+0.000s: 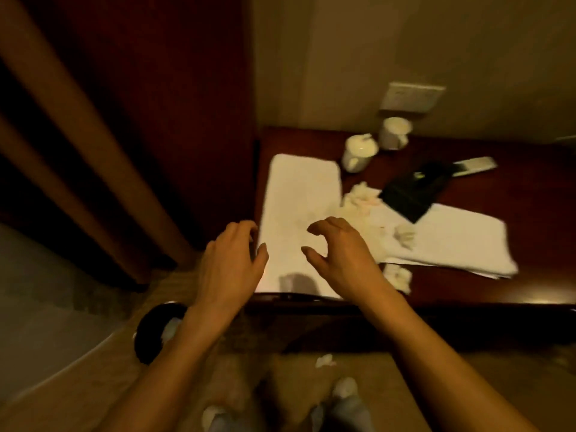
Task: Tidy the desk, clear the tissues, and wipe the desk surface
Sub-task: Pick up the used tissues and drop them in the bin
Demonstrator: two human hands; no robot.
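A dark wooden desk [467, 294] carries two white towels: one [299, 194] lies lengthwise at the left edge, the other [452, 244] crosswise to its right. Crumpled tissues [361, 201] sit where the towels meet, a smaller wad [405, 236] lies on the right towel, and another [397, 275] rests near the front edge. My left hand [230, 263] hovers at the desk's left front corner with loosely curled fingers, holding nothing. Over the left towel's near end, my right hand [339, 247] has bent fingers and is empty too.
Two white mugs [358, 152] [394, 132] stand at the back by a wall socket [411, 96]. A black booklet [411, 191] and a remote [475, 165] lie behind the towels. A black bin [152, 335] sits on the floor left; tissue scraps [324, 360] lie on the carpet.
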